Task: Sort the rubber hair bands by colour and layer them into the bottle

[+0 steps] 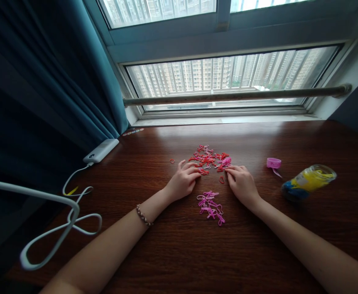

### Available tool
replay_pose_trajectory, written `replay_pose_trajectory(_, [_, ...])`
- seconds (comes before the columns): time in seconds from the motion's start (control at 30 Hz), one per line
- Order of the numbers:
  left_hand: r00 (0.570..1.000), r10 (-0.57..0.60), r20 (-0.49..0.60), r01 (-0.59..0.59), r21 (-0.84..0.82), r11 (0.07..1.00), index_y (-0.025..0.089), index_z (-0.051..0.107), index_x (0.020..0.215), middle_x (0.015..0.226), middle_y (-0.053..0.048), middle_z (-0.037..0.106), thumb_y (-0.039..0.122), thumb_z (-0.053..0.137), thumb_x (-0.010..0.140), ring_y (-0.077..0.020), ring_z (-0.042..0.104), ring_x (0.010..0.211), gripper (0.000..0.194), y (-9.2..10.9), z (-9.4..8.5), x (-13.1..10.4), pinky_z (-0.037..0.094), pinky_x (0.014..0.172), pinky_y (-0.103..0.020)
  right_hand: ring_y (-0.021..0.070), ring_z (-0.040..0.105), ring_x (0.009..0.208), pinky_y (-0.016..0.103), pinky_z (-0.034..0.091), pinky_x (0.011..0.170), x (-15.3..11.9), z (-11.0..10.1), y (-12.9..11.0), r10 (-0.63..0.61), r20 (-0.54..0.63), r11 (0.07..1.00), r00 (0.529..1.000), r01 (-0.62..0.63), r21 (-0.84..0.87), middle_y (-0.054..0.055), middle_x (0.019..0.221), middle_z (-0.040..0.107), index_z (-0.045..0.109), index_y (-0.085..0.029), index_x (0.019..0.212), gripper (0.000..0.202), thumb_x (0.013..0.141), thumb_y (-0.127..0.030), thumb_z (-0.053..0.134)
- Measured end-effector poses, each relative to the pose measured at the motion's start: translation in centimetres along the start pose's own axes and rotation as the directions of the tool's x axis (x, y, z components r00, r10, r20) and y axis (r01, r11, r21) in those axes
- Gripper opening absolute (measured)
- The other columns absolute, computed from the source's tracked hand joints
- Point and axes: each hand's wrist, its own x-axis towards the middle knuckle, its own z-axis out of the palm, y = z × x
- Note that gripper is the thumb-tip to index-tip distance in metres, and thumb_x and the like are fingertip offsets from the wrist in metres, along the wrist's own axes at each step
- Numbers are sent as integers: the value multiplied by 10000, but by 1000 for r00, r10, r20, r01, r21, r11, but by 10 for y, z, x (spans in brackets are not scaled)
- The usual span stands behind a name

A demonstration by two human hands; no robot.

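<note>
A loose pile of small red and pink rubber bands point(207, 160) lies on the dark wooden table. My left hand point(183, 179) rests at the pile's left edge, its fingers apart and the tips touching red bands. On the right side, my right hand point(243, 185) has its fingertips drawn together against the pink bands. Whatever may sit between those fingertips is too small to make out. Nearer to me, between my forearms, is a separate group of pink rubber bands point(211, 207). One single red band point(221, 179) lies beside my right thumb, and another red band point(172, 161) beyond my left hand.
To the right, a clear jar point(310, 181) with yellow and blue contents lies tilted, near a pink ring-shaped strap point(273, 163). A white power bank point(101, 150) with a looping white cable point(74, 212) is at left, by the blue curtain point(99, 90). Behind the table is a window rail point(236, 96).
</note>
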Motion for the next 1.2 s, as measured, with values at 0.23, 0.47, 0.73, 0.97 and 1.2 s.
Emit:
replay_pose_trajectory(0.23, [995,-27,-96,21,-67,998,197,603,926,972,-35,635,117,476,796,-182,511,1021,199,-3,2,1,286,979,-424,210,561,920,343,442,859,0,-2,-1,15,-88,993,996,-4,118,102,993,630,650,-118,956,271,807,-122,424])
replay_pose_trajectory(0.47, [986,-125,-108,117,-73,990,197,610,870,972,-50,613,246,585,770,-212,501,990,114,-9,4,2,366,906,-404,200,577,916,329,447,853,2,-1,-1,20,-121,978,992,5,207,98,985,629,646,-122,940,253,800,-116,435])
replay_pose_trajectory(0.73, [979,-177,-104,170,-77,982,188,598,771,901,-33,617,193,534,798,-195,504,963,69,-7,3,3,358,908,-392,191,579,919,313,446,850,1,-3,-2,10,-126,972,992,20,233,96,990,629,647,-121,943,253,795,-103,442])
replay_pose_trajectory(0.97, [954,-230,-190,207,-133,969,181,616,772,843,-41,615,177,546,783,-186,539,881,71,-9,2,1,400,863,-374,191,594,896,331,455,841,2,-4,-4,17,-161,954,987,32,297,74,966,643,659,-177,906,217,796,-147,474])
replay_pose_trajectory(1.2, [934,-267,-236,231,-172,958,181,613,782,808,-38,628,208,556,783,-188,555,839,63,-9,3,2,424,831,-374,171,613,841,309,482,783,2,-17,-21,-60,17,787,998,37,616,47,875,669,684,-201,822,154,791,-209,533])
